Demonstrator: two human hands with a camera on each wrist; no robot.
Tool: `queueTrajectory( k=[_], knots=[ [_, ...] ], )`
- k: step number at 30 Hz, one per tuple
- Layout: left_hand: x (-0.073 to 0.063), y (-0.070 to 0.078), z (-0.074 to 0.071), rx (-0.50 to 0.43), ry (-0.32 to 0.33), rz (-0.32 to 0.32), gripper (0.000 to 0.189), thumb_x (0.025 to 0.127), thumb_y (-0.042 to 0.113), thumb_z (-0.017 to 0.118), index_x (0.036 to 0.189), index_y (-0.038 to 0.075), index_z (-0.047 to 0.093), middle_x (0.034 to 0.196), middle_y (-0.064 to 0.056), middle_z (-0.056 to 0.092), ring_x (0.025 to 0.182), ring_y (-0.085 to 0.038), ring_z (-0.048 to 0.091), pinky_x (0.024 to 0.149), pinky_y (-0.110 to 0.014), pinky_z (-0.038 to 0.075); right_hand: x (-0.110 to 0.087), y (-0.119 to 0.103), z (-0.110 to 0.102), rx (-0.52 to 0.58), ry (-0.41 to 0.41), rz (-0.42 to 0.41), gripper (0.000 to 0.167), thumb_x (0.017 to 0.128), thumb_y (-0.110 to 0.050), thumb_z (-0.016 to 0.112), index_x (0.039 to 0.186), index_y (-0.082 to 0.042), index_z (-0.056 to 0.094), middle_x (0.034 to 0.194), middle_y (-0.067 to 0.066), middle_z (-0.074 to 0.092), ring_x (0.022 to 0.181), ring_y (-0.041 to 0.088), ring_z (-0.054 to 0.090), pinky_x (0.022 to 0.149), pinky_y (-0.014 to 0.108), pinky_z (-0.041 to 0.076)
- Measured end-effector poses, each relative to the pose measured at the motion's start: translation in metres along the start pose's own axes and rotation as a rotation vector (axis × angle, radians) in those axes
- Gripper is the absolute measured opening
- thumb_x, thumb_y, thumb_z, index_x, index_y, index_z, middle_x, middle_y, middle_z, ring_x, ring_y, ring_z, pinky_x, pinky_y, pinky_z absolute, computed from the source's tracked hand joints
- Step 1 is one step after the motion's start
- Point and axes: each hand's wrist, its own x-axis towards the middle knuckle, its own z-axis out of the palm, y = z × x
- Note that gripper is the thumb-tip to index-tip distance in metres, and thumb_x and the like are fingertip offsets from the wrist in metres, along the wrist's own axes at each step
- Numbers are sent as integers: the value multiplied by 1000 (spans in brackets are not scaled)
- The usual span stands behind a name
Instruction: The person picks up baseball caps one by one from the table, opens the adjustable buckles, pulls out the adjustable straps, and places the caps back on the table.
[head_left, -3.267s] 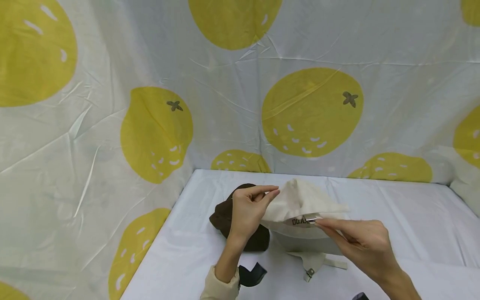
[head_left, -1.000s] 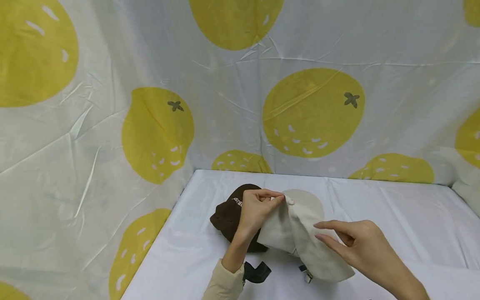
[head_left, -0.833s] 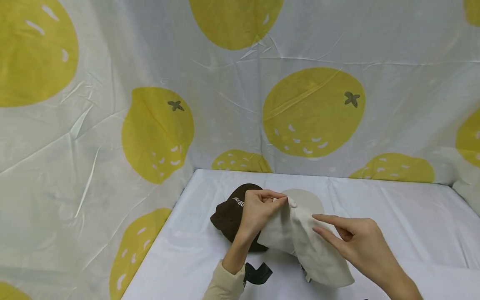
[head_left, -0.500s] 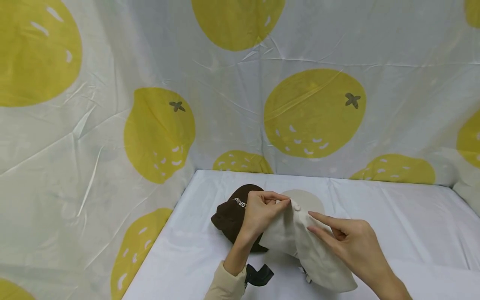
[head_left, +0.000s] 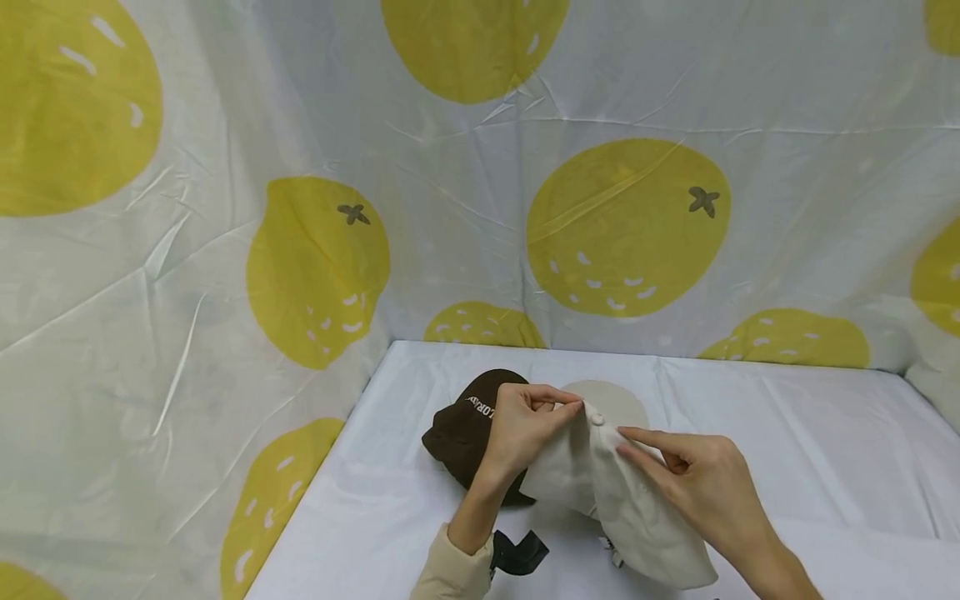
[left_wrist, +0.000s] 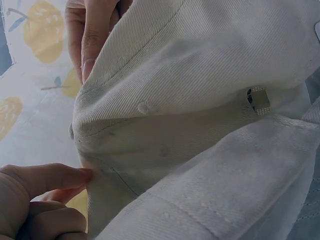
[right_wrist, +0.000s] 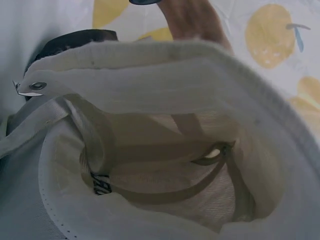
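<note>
A cream baseball cap (head_left: 637, 517) hangs from both hands above the table, its crown creased. My left hand (head_left: 521, 429) pinches the top of the crown beside the round top button (head_left: 597, 419). My right hand (head_left: 701, 479) grips the crown just to the right of that button, thumb and index finger on the fabric. The visor (head_left: 611, 400) shows behind the crown. In the left wrist view a metal strap buckle (left_wrist: 260, 100) lies at the right end of a deep fold. The right wrist view looks into the cap's opening, where dark lettering (right_wrist: 101, 185) shows.
A dark brown cap (head_left: 465, 433) with white lettering sits on the table just left of the cream cap, partly hidden by my left hand. The table has a white cloth (head_left: 795, 442), backed by a lemon-printed curtain (head_left: 450, 208).
The cream cap was turned from buckle side showing to crown-top showing, and my left hand took hold of it. My right hand let go of the buckle, then moved left onto the crown.
</note>
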Motion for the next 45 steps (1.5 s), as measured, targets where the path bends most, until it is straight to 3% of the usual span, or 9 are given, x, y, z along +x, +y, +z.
queueTrajectory(
  k=[5,12,18,21,24,28,32,38,45],
  knots=[
    [1,0,0,5,-8,9,6,87,1,79,89,-4,82,73,-30,71,50,-1,25,50,-17,28,0,2,1,12,4,1,17,77,-21,91,91,-13,85,47,-13,28,58,-15,14,45,10,18],
    [2,1,-1,1,-23,4,7,87,3,80,89,-4,82,79,-26,76,55,-1,34,54,-16,34,0,6,0,27,7,-2,20,87,-35,84,90,-15,85,47,-15,30,55,-14,17,45,9,19],
    [2,-1,0,13,-34,-12,7,87,4,81,89,-2,82,52,-4,57,50,-2,23,49,-18,26,-1,8,-1,15,5,-6,20,70,-11,92,89,-16,85,47,-15,31,54,-14,18,45,9,19],
    [2,-2,0,10,-48,-6,7,87,4,80,89,-2,82,57,-13,63,50,-3,21,50,-18,24,-1,9,-2,7,2,-4,23,68,-8,92,89,-16,85,46,-15,30,55,-14,17,45,10,18],
    [2,-2,0,3,-59,1,7,87,3,80,90,-3,82,67,-23,69,50,-2,20,50,-18,24,-2,9,-3,-5,2,-6,11,84,-26,86,89,-17,85,47,-18,34,54,-15,19,46,9,19],
    [2,-3,-1,8,-59,3,8,87,3,80,90,-4,82,55,-12,61,49,-2,20,49,-18,24,0,9,-2,-43,7,-19,49,101,-56,58,88,-17,85,50,-23,42,52,-15,24,48,7,23],
    [2,-3,-2,15,-66,14,8,87,3,80,91,-4,82,47,5,41,48,-2,20,48,-18,23,1,10,-3,-71,11,-35,55,102,-60,51,87,-19,85,49,-23,40,51,-13,24,48,7,21],
    [2,-3,-1,14,-77,22,7,87,2,80,90,-3,82,47,8,43,49,-2,20,49,-18,23,1,11,-5,-52,-19,-30,47,100,-56,59,89,-20,86,49,-22,37,54,-16,21,47,8,20],
    [2,-3,-1,3,-81,27,8,86,3,80,90,-4,82,45,11,35,48,-1,20,48,-18,22,1,8,-6,-82,-17,-23,56,100,-62,50,87,-22,85,49,-23,36,51,-13,22,48,9,20]
  ],
)
